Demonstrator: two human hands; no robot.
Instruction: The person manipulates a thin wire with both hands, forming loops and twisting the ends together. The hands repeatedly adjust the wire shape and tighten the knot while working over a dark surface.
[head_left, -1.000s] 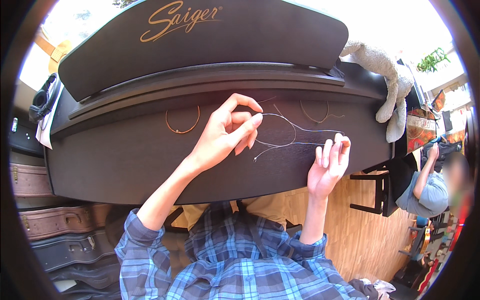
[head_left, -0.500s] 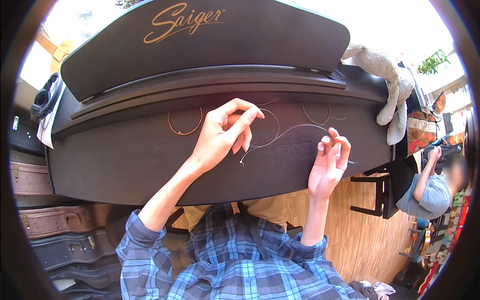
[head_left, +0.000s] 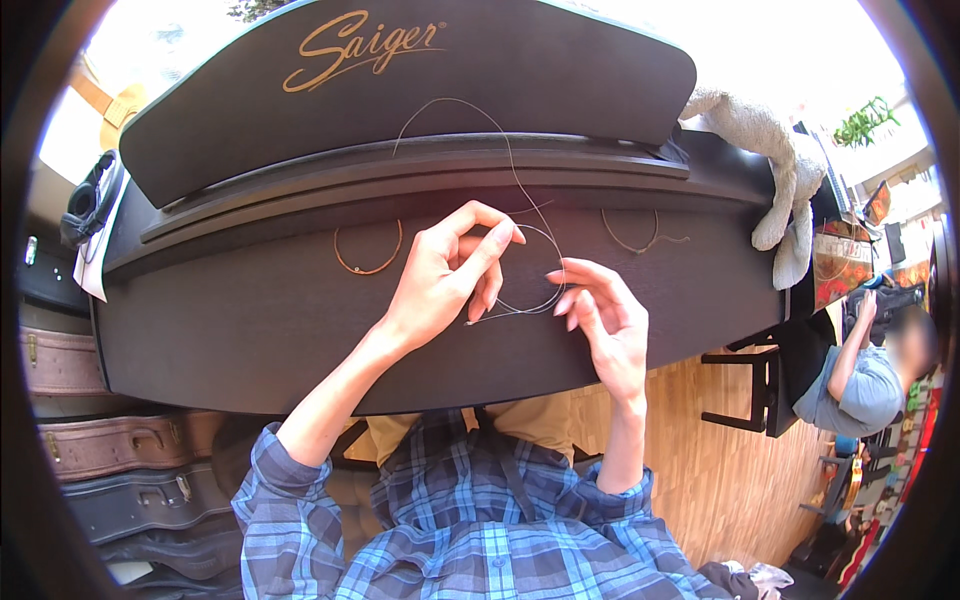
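Observation:
My left hand [head_left: 430, 285] pinches a loop of thin silvery guitar string [head_left: 511, 155] between thumb and forefinger, its other fingers curled. On the loop's right side, my right hand [head_left: 617, 335] closes its thumb and fingers around the string. A long loose length arcs up from the loop and bends over to the left, in front of the upright board. The string's other end, with a small ball, sticks out below my left fingertips. On the dark lid [head_left: 250, 330] lie a coiled copper-coloured string [head_left: 358, 272] to the left and another coil [head_left: 640, 249] to the right.
A dark upright board [head_left: 560, 85] rises at the back. A grey plush toy [head_left: 790, 190] hangs over the right end, and headphones [head_left: 88, 205] sit at the far left. Instrument cases [head_left: 120, 445] are stacked at lower left. A person [head_left: 865, 375] sits at the right.
My right hand has moved left to the loop and now grips it. The string's long loose length has swung up and over to the left. My left hand has barely moved.

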